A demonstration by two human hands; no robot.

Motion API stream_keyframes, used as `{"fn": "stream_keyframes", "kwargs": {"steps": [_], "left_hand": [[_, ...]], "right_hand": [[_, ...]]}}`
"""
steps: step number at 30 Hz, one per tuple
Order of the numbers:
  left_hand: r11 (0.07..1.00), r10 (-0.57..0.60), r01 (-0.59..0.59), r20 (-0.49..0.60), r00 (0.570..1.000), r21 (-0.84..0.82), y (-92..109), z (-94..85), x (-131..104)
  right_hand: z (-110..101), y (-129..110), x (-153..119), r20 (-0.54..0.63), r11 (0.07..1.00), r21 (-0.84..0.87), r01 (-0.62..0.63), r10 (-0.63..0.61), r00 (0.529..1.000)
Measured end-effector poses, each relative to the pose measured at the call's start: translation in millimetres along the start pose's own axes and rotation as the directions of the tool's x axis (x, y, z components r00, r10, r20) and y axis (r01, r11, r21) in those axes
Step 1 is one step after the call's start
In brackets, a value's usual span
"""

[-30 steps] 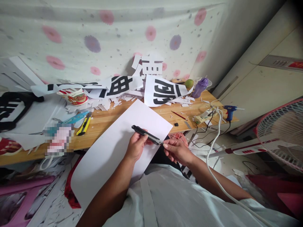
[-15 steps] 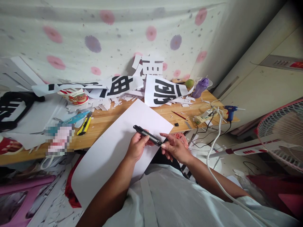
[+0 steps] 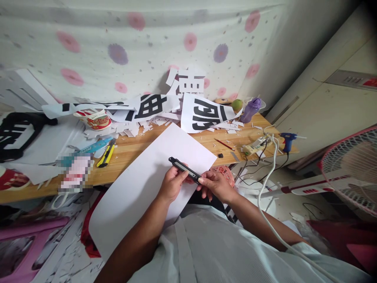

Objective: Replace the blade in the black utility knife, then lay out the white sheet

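Observation:
A black and grey utility knife (image 3: 185,169) slants across the space between my hands, above a large white sheet (image 3: 141,184). My left hand (image 3: 173,181) is closed around its middle, thumb on top. At the knife's lower right end, my right hand (image 3: 216,185) pinches it between thumb and fingers. Whether a blade sticks out I cannot tell. The sheet lies partly on the wooden table (image 3: 129,151) and hangs down over my lap.
Left on the table lie a yellow utility knife (image 3: 106,152) and a noodle bowl (image 3: 96,119). Paper with black characters (image 3: 209,114) and scraps lie behind. A pencil (image 3: 224,144), power strip (image 3: 257,145), glue gun (image 3: 288,139) and purple bottle (image 3: 251,109) are right, near a fan (image 3: 350,169).
My right hand's raised fingers have closed onto the lower end of the utility knife. My left hand keeps its hold, shifted very slightly right in view.

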State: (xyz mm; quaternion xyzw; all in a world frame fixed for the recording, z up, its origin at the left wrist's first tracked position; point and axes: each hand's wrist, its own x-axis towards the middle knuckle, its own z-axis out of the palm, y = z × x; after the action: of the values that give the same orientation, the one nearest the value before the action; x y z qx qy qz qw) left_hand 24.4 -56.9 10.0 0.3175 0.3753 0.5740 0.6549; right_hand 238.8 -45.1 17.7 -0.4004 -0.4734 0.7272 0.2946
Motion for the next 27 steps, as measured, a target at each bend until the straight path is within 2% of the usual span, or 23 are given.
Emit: {"fn": "stream_keyframes", "kwargs": {"steps": [9,16,18,19,20,21,22,23,24,25,27], "left_hand": [[0.998,0.005,-0.005,0.014,1.000,0.063,-10,-4.1,1],[0.993,-0.013,0.012,0.014,1.000,0.117,-15,-2.5,-1],[0.995,-0.015,0.015,-0.006,1.000,0.099,-13,-0.4,-1],[0.997,-0.017,0.018,-0.013,1.000,0.079,-11,0.9,-1],[0.998,-0.019,0.020,-0.017,1.000,0.058,-9,2.1,-1],[0.999,-0.020,0.021,-0.019,1.000,0.036,-7,3.3,-1],[1.000,-0.020,0.020,-0.018,1.000,0.017,-5,4.3,-1],[1.000,-0.018,0.018,-0.020,1.000,0.003,-3,5.1,-1],[1.000,-0.015,0.014,-0.024,1.000,-0.007,-1,5.8,-1],[1.000,-0.010,0.010,-0.030,0.999,-0.014,0,6.3,0],[1.000,-0.006,0.005,-0.037,0.999,-0.019,1,6.8,1]], "right_hand": [[11,-3,2,-0.092,0.996,-0.080,-0.040,0.033,0.995],[15,0,4,-0.175,0.967,-0.248,-0.065,0.021,0.984],[7,2,6,-0.186,0.958,-0.286,-0.005,-0.050,0.981],[0,2,7,-0.222,0.948,-0.313,0.049,-0.124,0.967],[-10,2,9,-0.283,0.927,-0.360,0.108,-0.219,0.934],[-21,1,12,-0.355,0.888,-0.433,0.153,-0.324,0.877],[-34,-1,15,-0.425,0.833,-0.528,0.166,-0.429,0.797],[-48,-3,18,-0.464,0.759,-0.639,0.126,-0.511,0.724],[-61,-5,22,-0.465,0.668,-0.742,0.044,-0.562,0.684],[-73,-7,26,-0.445,0.566,-0.823,-0.054,-0.582,0.681],[-92,-10,34,-0.402,0.379,-0.901,-0.211,-0.548,0.733]]}}
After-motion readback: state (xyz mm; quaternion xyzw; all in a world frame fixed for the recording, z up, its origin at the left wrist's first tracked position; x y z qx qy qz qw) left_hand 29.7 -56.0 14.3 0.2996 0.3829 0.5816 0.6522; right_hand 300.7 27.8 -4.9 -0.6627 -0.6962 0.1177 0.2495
